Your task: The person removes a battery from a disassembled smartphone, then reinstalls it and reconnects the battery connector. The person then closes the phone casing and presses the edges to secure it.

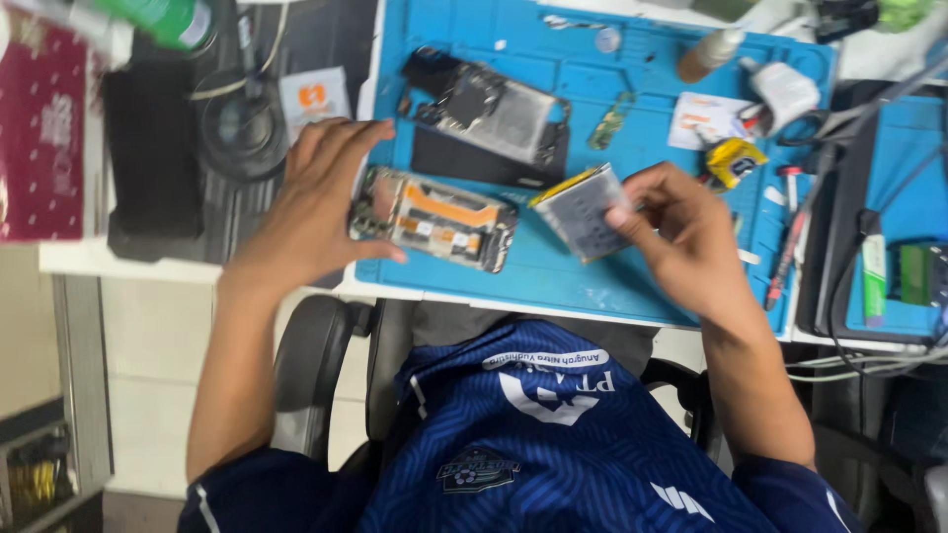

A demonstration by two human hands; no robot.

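Nearest: blue patterned jersey [553, 444] and a dark chair [326, 365], hard against the near edge of the bench.

Left hand [316, 202]: fingers loosely spread, thumb low, cupped around the left end of an opened phone frame [434, 217], touching it. The frame lies on the near left part of the blue work mat [592, 276], its left end at the mat's left edge.

Right hand [681, 232]: fingertips pinched on the right side of a flat grey battery pack [581, 210], held tilted just above the mat, just right of the frame.

Bare mat shows only in a narrow strip near the hands.

Farther: a second opened phone [489, 114], a small green circuit strip [610, 120], a brown bottle [709, 54]. Right: yellow tape roll [736, 158], red-handled tool [790, 237].
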